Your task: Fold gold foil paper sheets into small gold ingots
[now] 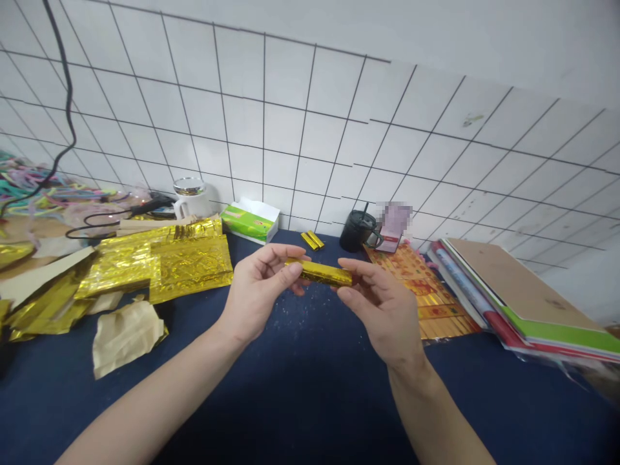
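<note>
L hand (pixel 254 294) pinches gold roll (pixel 327 273); R hand (pixel 387 307), half-curled, grips other end. Prob. near formed, tho blurry. 2 similar pcs (pixel 309 241) beyond hands look done; flat foil sheets (pixel 191 266) left of L hand remain.

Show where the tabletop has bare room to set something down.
The blue tabletop looks mostly bare between the left forearm and right forearm, on the near side of the gold roll; also between the right forearm and the stack at right. Crowded: the left, with gold sheets and crumpled paper.
</note>
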### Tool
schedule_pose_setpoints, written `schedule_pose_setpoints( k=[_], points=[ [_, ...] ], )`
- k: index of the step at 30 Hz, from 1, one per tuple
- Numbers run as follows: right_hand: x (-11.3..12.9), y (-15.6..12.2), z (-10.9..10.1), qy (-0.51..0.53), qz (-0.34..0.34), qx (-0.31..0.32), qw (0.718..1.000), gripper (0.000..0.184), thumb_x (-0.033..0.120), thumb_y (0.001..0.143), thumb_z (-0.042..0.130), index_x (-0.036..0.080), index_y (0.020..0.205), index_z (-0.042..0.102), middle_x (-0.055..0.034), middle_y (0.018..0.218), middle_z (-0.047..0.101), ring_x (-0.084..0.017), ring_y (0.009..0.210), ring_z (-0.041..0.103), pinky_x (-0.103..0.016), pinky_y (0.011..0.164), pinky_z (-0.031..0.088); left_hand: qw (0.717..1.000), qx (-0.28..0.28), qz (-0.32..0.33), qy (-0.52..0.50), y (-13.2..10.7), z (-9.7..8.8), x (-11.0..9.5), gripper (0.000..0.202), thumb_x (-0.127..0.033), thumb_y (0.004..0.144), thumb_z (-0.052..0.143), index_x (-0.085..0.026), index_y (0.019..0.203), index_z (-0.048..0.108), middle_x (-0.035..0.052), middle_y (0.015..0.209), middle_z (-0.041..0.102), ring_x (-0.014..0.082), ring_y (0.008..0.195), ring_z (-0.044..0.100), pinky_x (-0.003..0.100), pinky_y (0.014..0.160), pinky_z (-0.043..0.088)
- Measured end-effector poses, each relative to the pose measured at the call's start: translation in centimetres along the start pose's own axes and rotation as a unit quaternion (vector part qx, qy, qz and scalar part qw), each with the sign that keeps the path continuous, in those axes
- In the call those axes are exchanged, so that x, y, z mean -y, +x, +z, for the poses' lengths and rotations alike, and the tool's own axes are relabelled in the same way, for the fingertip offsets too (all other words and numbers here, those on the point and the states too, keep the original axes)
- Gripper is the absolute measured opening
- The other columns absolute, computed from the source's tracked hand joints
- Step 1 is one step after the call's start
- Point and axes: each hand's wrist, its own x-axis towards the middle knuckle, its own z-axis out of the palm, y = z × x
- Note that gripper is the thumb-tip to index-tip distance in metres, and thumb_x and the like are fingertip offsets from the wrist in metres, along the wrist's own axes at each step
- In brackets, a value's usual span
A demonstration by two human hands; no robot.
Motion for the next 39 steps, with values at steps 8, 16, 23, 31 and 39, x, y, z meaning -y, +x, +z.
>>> schedule_pose_setpoints(
  k=[8,16,23,31,39],
  points=[
    [0.4,-0.2,0.3,0.041,-0.027,-0.027,0.998,0.019,0.022,0.080,0.060,0.029,0.096,0.066,0.0018,0.084,0.065,-0.012,0.070,0.064,-0.025,0.064,0.054,0.997,0.045,0.042,0.037,-0.4,0.2,0.2,0.015,-0.015,0.067,0.071,-0.019,0.081,0.068,0.0009,0.088,0.064,0.0082,0.059,0.059,0.020,0.051,0.050],
    [0.6,-0.3,1.1,0.086,-0.042,0.014,0.995,0.022,0.015,0.080,0.059,0.027,0.096,0.067,0.0004,0.093,0.063,-0.012,0.070,0.064,-0.025,0.064,0.056,0.996,0.057,0.027,0.055,-0.6,0.3,0.6,0.020,-0.014,0.069,0.071,-0.022,0.087,0.068,-0.0018,0.076,0.061,0.0051,0.054,0.054,0.015,0.046,0.047],
    [1.0,-0.3,1.6,0.074,-0.051,0.014,0.996,0.019,0.013,0.079,0.058,0.025,0.089,0.068,-0.0003,0.088,0.064,-0.013,0.075,0.063,-0.025,0.061,0.057,0.994,0.059,0.031,0.081,-1.0,0.6,0.3,0.011,-0.014,0.069,0.070,-0.019,0.079,0.068,-0.0018,0.077,0.060,0.0040,0.055,0.053,0.012,0.044,0.044],
    [0.9,-0.4,1.4,0.057,-0.064,0.017,0.996,0.019,0.011,0.080,0.057,0.023,0.089,0.068,-0.0009,0.088,0.064,-0.013,0.075,0.062,-0.025,0.062,0.056,0.996,0.061,0.024,0.067,-0.9,0.6,0.4,0.005,-0.015,0.070,0.069,-0.017,0.073,0.067,-0.0010,0.078,0.058,0.0047,0.053,0.054,0.014,0.043,0.045],
    [0.9,-0.4,1.5,0.056,-0.079,0.018,0.995,0.020,0.010,0.080,0.057,0.024,0.088,0.069,-0.0007,0.089,0.065,-0.013,0.080,0.062,-0.025,0.067,0.055,0.996,0.066,0.025,0.051,-0.8,0.3,0.5,0.002,-0.017,0.073,0.067,-0.017,0.071,0.068,-0.0004,0.078,0.060,0.0042,0.049,0.054,0.017,0.044,0.046]
  ],
)
